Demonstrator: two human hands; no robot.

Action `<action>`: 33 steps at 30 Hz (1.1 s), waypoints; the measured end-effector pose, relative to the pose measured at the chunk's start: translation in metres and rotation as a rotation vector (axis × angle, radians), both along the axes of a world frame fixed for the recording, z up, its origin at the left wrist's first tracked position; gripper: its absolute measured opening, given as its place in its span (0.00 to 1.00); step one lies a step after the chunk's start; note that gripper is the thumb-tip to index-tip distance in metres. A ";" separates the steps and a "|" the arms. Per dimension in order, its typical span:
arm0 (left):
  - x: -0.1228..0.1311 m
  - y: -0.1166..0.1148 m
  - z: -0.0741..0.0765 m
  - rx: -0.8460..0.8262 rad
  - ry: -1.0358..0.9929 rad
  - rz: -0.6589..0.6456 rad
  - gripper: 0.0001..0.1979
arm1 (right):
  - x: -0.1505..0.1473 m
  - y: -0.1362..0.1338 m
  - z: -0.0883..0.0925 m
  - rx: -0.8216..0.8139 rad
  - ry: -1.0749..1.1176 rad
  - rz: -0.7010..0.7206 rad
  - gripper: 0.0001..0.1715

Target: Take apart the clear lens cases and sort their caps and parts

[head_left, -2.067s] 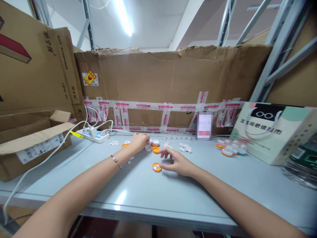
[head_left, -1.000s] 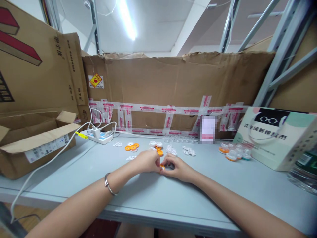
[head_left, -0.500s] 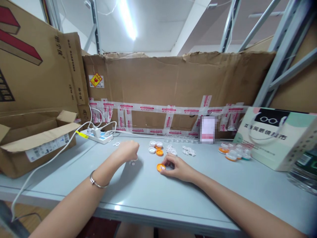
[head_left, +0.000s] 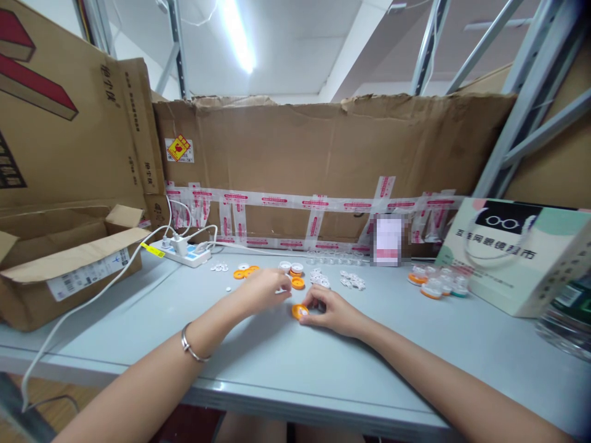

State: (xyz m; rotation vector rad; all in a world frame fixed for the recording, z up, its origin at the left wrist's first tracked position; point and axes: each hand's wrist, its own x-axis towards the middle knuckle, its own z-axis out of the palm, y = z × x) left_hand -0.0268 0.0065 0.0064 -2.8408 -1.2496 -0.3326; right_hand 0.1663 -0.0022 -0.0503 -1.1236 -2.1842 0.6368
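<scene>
My right hand [head_left: 329,309] rests on the grey table [head_left: 286,363] with its fingers curled round a small orange cap [head_left: 299,312], holding it at the edge. My left hand [head_left: 261,290] hovers just left of that cap, fingers pinched together on something small and white that I cannot make out. Behind the hands lie more orange and white caps [head_left: 295,275], a pair of orange rings [head_left: 244,272] and scattered small white discs [head_left: 351,281].
A white power strip [head_left: 182,252] with cables lies at the back left beside an open cardboard box [head_left: 64,264]. Taped cardboard walls the back. A printed box [head_left: 512,255] and assembled clear cases [head_left: 434,283] stand at the right.
My left hand went out to the left of the caps, then came back beside the orange cap with its fingers pinched. My right hand stayed on the cap.
</scene>
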 end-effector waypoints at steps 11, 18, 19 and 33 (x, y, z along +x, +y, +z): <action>0.022 0.010 -0.028 -0.100 -0.039 -0.297 0.05 | 0.000 0.007 -0.006 -0.044 0.068 0.006 0.14; 0.022 0.005 -0.027 0.023 0.061 -0.326 0.06 | -0.003 0.003 -0.004 -0.082 0.096 0.018 0.11; 0.022 0.004 -0.027 0.043 0.074 -0.335 0.06 | -0.003 0.003 -0.003 -0.085 0.097 0.015 0.10; 0.020 0.006 -0.030 0.046 -0.015 -0.367 0.09 | -0.001 0.001 -0.002 -0.074 0.071 0.021 0.12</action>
